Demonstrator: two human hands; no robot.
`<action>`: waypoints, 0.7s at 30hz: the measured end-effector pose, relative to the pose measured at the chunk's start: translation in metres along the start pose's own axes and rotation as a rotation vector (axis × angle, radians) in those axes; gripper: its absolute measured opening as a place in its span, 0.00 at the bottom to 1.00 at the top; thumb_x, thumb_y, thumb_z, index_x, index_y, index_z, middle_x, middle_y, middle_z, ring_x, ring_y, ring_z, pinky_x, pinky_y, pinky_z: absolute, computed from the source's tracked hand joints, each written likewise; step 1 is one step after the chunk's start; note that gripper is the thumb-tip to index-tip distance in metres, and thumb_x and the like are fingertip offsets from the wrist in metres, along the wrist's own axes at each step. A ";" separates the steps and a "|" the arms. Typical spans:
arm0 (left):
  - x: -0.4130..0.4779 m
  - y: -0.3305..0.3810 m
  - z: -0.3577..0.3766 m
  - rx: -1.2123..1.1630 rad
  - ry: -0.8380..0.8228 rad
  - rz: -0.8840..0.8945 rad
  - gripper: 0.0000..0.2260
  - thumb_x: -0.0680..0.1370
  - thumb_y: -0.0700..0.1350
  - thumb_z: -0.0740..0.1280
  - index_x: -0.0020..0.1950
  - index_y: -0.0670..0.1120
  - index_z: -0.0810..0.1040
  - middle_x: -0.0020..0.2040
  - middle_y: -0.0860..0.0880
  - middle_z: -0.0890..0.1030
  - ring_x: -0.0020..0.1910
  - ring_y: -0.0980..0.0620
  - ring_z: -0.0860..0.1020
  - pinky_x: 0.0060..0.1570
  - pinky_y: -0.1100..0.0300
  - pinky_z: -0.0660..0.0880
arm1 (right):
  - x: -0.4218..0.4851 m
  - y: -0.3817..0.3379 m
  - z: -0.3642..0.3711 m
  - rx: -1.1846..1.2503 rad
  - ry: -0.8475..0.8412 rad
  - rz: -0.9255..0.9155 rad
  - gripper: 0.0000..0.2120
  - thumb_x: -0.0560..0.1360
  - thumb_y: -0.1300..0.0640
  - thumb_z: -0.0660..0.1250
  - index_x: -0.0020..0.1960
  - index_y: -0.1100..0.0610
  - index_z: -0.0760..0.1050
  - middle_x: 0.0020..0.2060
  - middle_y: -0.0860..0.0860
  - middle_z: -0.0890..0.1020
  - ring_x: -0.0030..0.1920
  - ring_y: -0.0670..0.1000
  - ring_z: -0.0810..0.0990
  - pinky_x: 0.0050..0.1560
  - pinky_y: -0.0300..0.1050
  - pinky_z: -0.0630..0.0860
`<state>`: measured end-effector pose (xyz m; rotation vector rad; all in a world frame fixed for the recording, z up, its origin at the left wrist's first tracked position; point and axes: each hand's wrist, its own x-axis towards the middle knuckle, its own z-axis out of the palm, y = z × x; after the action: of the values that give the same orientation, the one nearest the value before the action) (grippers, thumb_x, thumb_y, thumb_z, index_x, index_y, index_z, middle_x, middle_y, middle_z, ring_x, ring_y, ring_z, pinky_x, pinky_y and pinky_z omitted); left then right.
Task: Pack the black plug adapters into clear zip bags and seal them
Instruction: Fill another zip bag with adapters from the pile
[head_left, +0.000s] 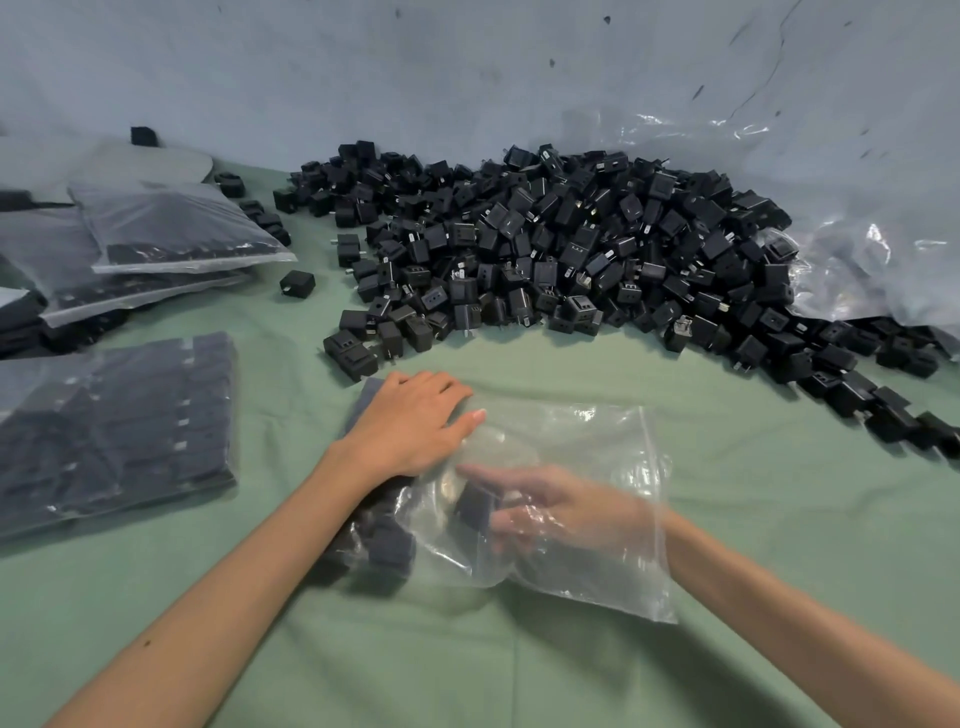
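Observation:
A clear zip bag (587, 447) lies on the green cloth in front of me, its open mouth to the right. Several black plug adapters (384, 540) fill its left end. My left hand (410, 421) rests flat on top of the bag's left part, fingers straight. My right hand (550, 509) is inside the bag, seen through the plastic, its fingers and thumb pinching one black adapter (475, 506). A big heap of loose black adapters (561, 249) lies beyond the bag.
Filled zip bags lie at the left: one flat (109, 426) near me, others stacked (171, 228) further back. Crumpled clear plastic (878, 260) sits at the right by the grey wall. A single adapter (297, 284) lies apart on the green cloth (519, 675).

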<state>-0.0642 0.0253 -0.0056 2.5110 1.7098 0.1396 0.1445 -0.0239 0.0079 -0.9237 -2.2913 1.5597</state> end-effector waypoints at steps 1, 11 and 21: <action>0.000 0.000 0.000 0.002 0.001 0.001 0.28 0.78 0.63 0.44 0.70 0.51 0.68 0.67 0.52 0.72 0.65 0.54 0.68 0.64 0.53 0.59 | 0.001 0.001 -0.002 0.007 -0.045 0.053 0.22 0.80 0.59 0.62 0.72 0.49 0.64 0.54 0.59 0.82 0.51 0.56 0.81 0.54 0.46 0.77; -0.001 -0.002 -0.001 0.014 -0.028 0.013 0.41 0.69 0.75 0.41 0.73 0.53 0.65 0.70 0.53 0.69 0.68 0.54 0.66 0.66 0.52 0.57 | 0.013 0.000 0.004 -0.078 -0.033 -0.093 0.18 0.78 0.57 0.67 0.67 0.54 0.75 0.49 0.45 0.82 0.45 0.39 0.79 0.50 0.31 0.72; -0.001 0.001 -0.001 0.007 -0.005 -0.003 0.34 0.74 0.68 0.42 0.71 0.52 0.67 0.68 0.53 0.71 0.66 0.54 0.68 0.65 0.52 0.59 | 0.027 0.010 0.019 0.250 -0.115 -0.050 0.03 0.74 0.55 0.73 0.46 0.49 0.79 0.45 0.51 0.84 0.44 0.49 0.83 0.46 0.38 0.77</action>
<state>-0.0633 0.0240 -0.0040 2.5115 1.7156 0.1267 0.1177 -0.0196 -0.0138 -0.7247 -2.1082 1.8681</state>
